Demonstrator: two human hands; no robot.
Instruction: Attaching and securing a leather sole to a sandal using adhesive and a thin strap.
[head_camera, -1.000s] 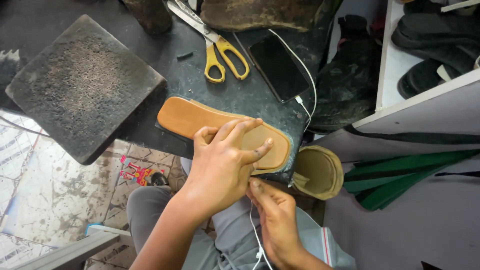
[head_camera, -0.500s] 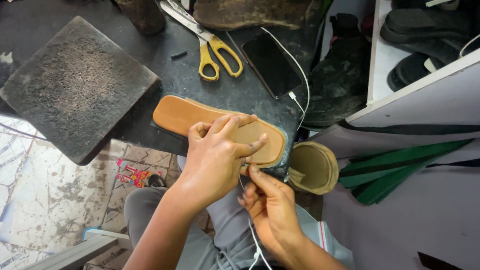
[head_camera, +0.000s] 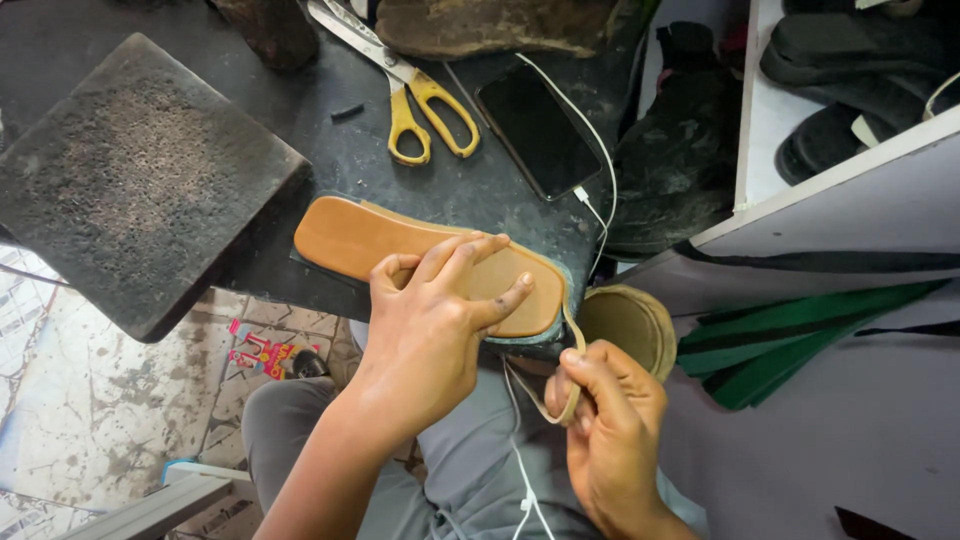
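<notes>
On the dark, scuffed desk (head_camera: 400, 180), a tan sandal sole (head_camera: 400, 250) lies at the near edge (part overhanging), pressed flat by the left hand (head_camera: 430, 330) with fingers spread, while the right hand (head_camera: 610, 440) pinches a thin tan strap (head_camera: 570, 370) beside a round glue tin (head_camera: 635, 325).

Sole (head_camera: 350, 235): smooth matt tan leather; block (head_camera: 140, 180) rough; scissors (head_camera: 425, 105) w/ glossy plastic handles.

Dark workbench (head_camera: 350, 160); tan sole (head_camera: 350, 240), scissors (head_camera: 420, 100), phone (head_camera: 535, 130) on it
</notes>
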